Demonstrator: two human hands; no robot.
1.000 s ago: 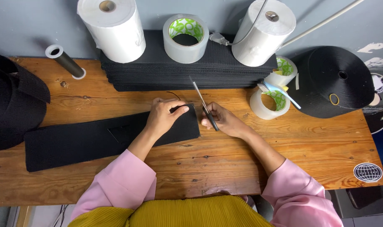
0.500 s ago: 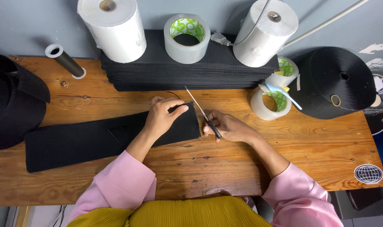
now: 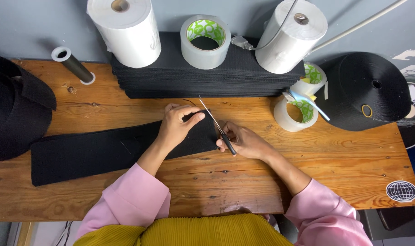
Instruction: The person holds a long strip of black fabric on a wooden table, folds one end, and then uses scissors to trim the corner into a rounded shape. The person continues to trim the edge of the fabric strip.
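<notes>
Where the long black fabric strip (image 3: 102,152) lies flat across the middle of the wooden workbench (image 3: 244,182), its right end sits under the left hand (image 3: 176,127), which presses down on it with palm low and fingers (image 3: 189,119) curled, thumb and forefinger drawn together at the cloth's upper right corner. Just beside that end, the right hand (image 3: 244,141) closes around the dark handles of a pair of scissors (image 3: 215,125); the thin blades point up and to the left, their tips above the strip's corner, near the left fingertips. Whether the blades stand parted cannot be told. Compared with the frame half a second earlier, the scissors lean slightly more to the left and the tip sits closer to the left forefinger; the strip and the left hand hold the same place. Behind the hands, a stack of black sheets (image 3: 203,77) carries two white paper rolls (image 3: 125,29) and a roll of clear tape (image 3: 205,41). To the right stand two smaller tape rolls (image 3: 291,114) with a light blue brush (image 3: 305,102) across them, and a large black spool (image 3: 367,91). A dark tube (image 3: 73,66) and a black bundle (image 3: 13,109) occupy the left.
</notes>
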